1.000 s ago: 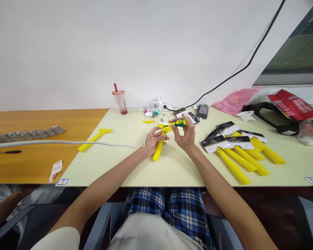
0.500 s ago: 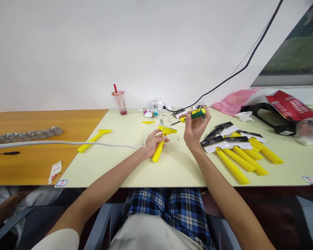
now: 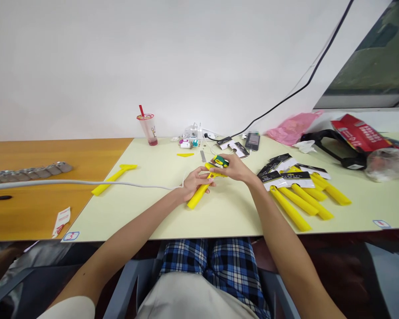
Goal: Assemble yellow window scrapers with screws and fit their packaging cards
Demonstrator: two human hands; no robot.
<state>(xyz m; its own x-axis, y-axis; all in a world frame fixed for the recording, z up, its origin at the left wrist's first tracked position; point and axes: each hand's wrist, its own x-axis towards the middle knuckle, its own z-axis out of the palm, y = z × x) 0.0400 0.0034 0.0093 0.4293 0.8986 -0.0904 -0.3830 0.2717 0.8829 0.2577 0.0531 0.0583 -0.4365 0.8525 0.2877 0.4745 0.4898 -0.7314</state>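
My left hand point(image 3: 197, 180) is closed around a yellow scraper point(image 3: 198, 197), whose handle slants toward me. In my right hand point(image 3: 235, 167) is a screwdriver with a green and yellow handle point(image 3: 221, 161); that hand is at the scraper's head, and the screwdriver's tip is hidden. Just beyond the hands lie a small grey blade point(image 3: 202, 156) and a thin yellow plastic strip point(image 3: 185, 155). Another yellow scraper point(image 3: 114, 180) rests on the table to the left.
Several packaged yellow scrapers point(image 3: 299, 201) lie in a pile on the right. At the back are a cup with a red straw point(image 3: 149, 130), a power strip point(image 3: 193, 133), a phone point(image 3: 252, 141) and a pink bag point(image 3: 291, 129). A white cable point(image 3: 86, 182) crosses from the left.
My right hand has come down and left with the screwdriver, onto the scraper's head. The phone and a card it was covering now show. The view has shifted slightly.
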